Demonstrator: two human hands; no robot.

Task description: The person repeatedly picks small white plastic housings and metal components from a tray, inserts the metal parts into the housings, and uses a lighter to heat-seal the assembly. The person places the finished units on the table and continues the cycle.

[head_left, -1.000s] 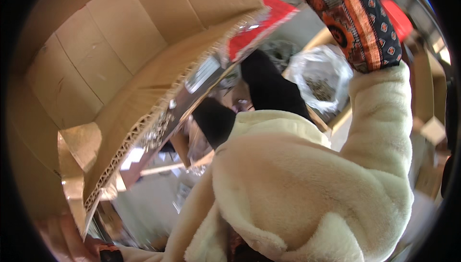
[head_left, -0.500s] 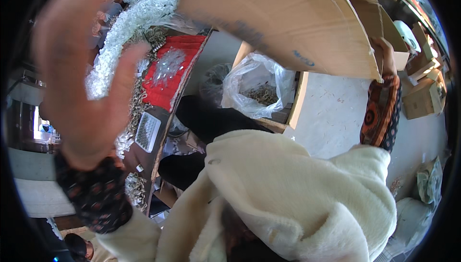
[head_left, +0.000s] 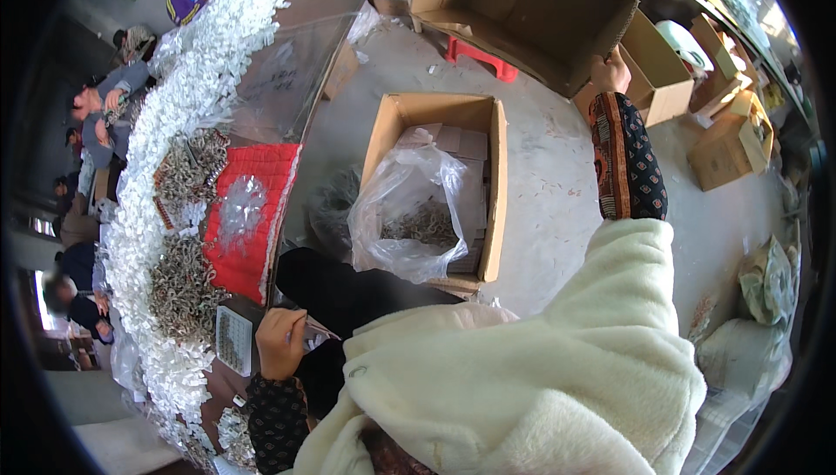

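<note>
My right hand point(head_left: 611, 71) grips the edge of a large, open, brown cardboard box point(head_left: 522, 5) at arm's length, far right. The box is tilted so that its hollow inside shows. My left hand point(head_left: 280, 343) is down by the table's near edge, fingers curled; whether anything is in them is hidden. Beside that hand lies a white tray point(head_left: 233, 340) with small compartments. Just beyond is a red quilted cloth point(head_left: 248, 257) with a patch of clear, shiny pieces point(head_left: 241, 214) on it. Piles of small grey-brown curled pieces point(head_left: 183, 288) lie along the cloth.
An open carton point(head_left: 496, 205) on the floor holds a clear plastic bag point(head_left: 370, 231) with small pieces inside. A long white heap point(head_left: 174, 118) runs along the table; several people sit beyond it. A red stool point(head_left: 481, 59) and more cartons point(head_left: 727, 153) stand farther off.
My left hand came down from a raised, spread position to the table edge and its fingers curled. The box in my right hand swung farther away, and its open inside now shows.
</note>
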